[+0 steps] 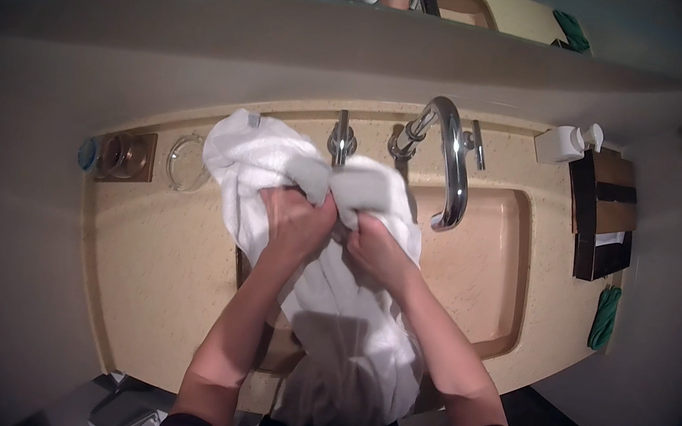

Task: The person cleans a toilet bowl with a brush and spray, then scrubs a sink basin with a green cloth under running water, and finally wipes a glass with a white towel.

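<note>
A large white terry towel [345,319] is bunched over the sink and hangs down over the counter's front edge towards my body. My left hand [298,223] grips one gathered part of it, and that side of the towel spreads to the upper left. Close beside it, my right hand [375,248] clutches another fold, knuckles up. The two fists nearly meet in front of the chrome faucet handle [343,137]. Much of the sink basin [471,272] is covered by the towel; its right part shows.
A curved chrome spout [456,171] reaches over the basin at right. On the left stand a glass ashtray [185,163] and glasses on a wooden tray [148,151]. A white pump bottle [559,145], a brown-and-black box [602,212] and a folded green cloth [604,318] line the right side. A mirror [510,7] spans the wall.
</note>
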